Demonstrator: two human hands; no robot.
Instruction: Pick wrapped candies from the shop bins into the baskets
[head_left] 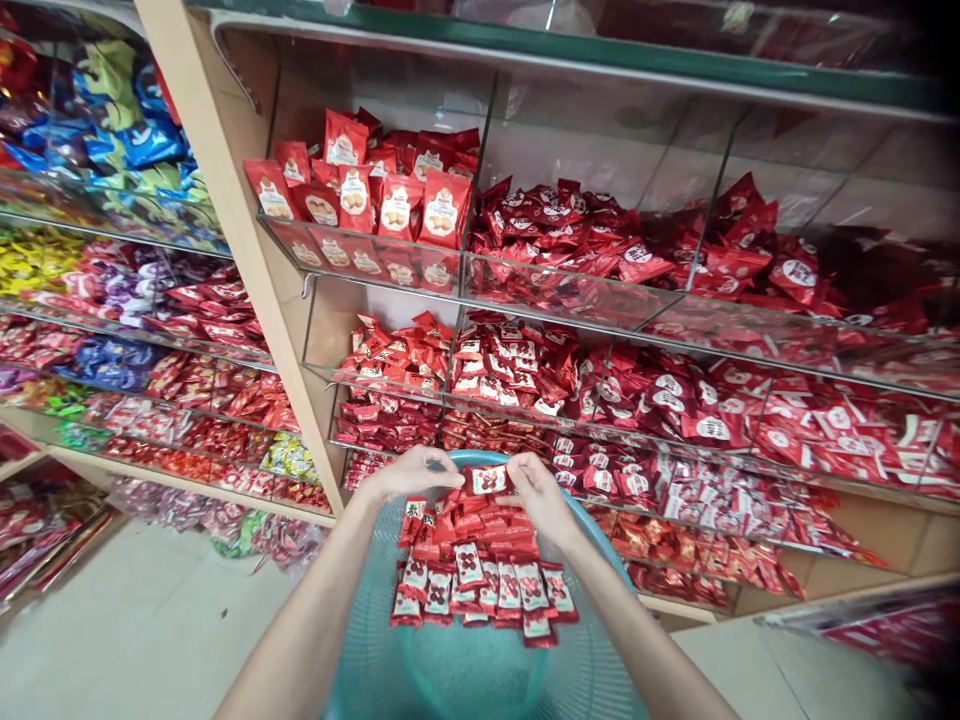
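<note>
Both my hands are raised over a teal plastic basket (pixel 600 560) in front of the snack shelves. My left hand (pixel 411 473) and my right hand (pixel 538 492) are closed in pinches on the two ends of one small red wrapped snack packet (pixel 489 480). Beneath that packet a bundle of several red-and-white snack packets (pixel 480 570) hangs or rests against the basket, in overlapping rows. Which hand bears the bundle I cannot make out.
Clear acrylic bins on wooden shelves (pixel 247 260) hold heaps of red packets: biscuit packs (pixel 375 195) at upper left, darker red sweets (pixel 600 240) to their right, more below (pixel 510 370). Further left are blue, yellow and purple sweets (pixel 112 140). Pale tiled floor (pixel 135 620) lies lower left.
</note>
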